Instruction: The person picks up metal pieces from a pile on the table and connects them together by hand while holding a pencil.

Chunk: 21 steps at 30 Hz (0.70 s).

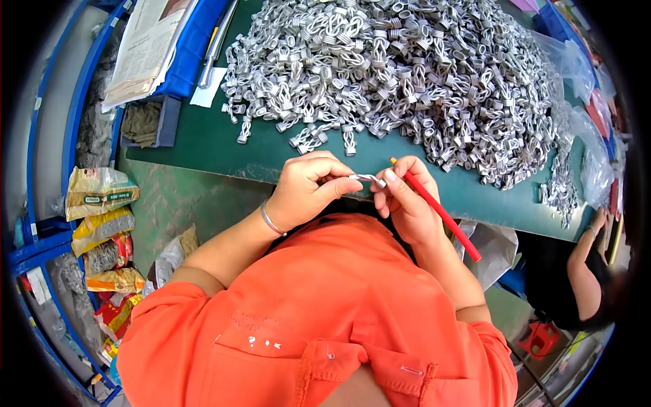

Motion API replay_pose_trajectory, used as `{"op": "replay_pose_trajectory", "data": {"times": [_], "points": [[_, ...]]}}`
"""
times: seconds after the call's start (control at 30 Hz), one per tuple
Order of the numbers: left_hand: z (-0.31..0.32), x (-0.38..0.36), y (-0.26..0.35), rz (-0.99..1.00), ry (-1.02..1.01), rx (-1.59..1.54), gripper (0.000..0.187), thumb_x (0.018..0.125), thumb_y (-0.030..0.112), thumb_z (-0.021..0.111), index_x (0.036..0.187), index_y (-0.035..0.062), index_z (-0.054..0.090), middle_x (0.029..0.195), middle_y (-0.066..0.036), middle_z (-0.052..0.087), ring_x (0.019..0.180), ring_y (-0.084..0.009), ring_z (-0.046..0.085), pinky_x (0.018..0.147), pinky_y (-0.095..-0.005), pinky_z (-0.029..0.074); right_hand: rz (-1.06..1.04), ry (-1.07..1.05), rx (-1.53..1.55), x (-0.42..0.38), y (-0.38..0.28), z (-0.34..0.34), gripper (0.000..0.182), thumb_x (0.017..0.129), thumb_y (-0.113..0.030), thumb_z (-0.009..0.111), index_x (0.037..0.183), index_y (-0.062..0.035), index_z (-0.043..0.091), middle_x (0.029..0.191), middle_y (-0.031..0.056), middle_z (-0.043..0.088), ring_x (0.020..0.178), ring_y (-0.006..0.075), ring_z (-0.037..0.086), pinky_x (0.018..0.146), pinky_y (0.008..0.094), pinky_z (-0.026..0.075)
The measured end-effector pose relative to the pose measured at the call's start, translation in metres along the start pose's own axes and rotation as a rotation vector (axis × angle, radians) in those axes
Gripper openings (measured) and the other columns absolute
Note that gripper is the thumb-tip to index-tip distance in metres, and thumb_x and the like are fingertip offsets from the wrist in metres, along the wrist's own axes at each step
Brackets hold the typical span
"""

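At the table's near edge, my left hand [312, 184] is closed, its thumb and forefinger pinching one end of a small twisted silver metal piece [366, 178]. The other end is between the fingers of my right hand [411, 200]. That hand also holds a red pencil [444, 216], slanting down to the right with its yellowish tip upward. Just beyond my hands is a large heap of silver metal loop pieces [380, 68] with ribbed collars. A few loose ones [349, 140] lie at its near side.
The green table [203, 154] carries a blue tray with papers [152, 54] and a small grey bin [150, 122] at left. Clear plastic bags [590, 149] lie at right, near another person's arm [584, 268]. Printed sacks [102, 193] stand by the blue rack [71, 115].
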State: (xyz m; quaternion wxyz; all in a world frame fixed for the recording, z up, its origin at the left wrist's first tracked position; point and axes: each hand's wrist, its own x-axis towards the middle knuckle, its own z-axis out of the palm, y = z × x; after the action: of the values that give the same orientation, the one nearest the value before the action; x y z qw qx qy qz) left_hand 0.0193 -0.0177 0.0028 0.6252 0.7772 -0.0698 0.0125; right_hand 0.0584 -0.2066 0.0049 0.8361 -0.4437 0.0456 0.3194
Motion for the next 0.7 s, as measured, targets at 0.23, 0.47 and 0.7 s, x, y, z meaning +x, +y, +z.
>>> {"op": "replay_pose_trajectory", "data": {"times": [0.23,0.47,0.7], "points": [[0.006,-0.003,0.007,-0.051,0.072,-0.271,0.017,0.072,-0.005,0.065,0.088,-0.0035,0.061,0.079,-0.006,0.056,0.068,-0.0098,0.056,0.06,-0.0209,0.048,-0.088,-0.107,0.071,0.003,0.012,-0.005,0.018,0.082,-0.002,0.057,0.089,-0.0071,0.041,0.085,0.0123,0.057,0.062,0.0135,0.057,0.048,0.0215,0.045],[0.007,-0.001,0.022,0.031,0.005,-0.266,0.024,0.07,-0.011,0.064,0.092,-0.0048,0.06,0.084,-0.009,0.056,0.072,-0.0126,0.057,0.061,-0.0222,0.049,-0.295,-0.247,0.097,0.007,0.022,-0.006,0.024,0.078,0.008,0.057,0.089,-0.0069,0.04,0.09,0.0134,0.054,0.077,0.0199,0.06,0.067,0.0283,0.052],[0.012,-0.001,0.017,0.086,0.13,-0.255,0.025,0.072,-0.01,0.063,0.096,-0.0048,0.059,0.088,-0.01,0.056,0.072,-0.0127,0.057,0.064,-0.0221,0.049,-0.547,-0.137,-0.131,0.003,0.009,-0.001,0.042,0.068,0.018,0.061,0.092,-0.007,0.037,0.098,0.0155,0.052,0.089,0.0226,0.058,0.079,0.0336,0.05]]}}
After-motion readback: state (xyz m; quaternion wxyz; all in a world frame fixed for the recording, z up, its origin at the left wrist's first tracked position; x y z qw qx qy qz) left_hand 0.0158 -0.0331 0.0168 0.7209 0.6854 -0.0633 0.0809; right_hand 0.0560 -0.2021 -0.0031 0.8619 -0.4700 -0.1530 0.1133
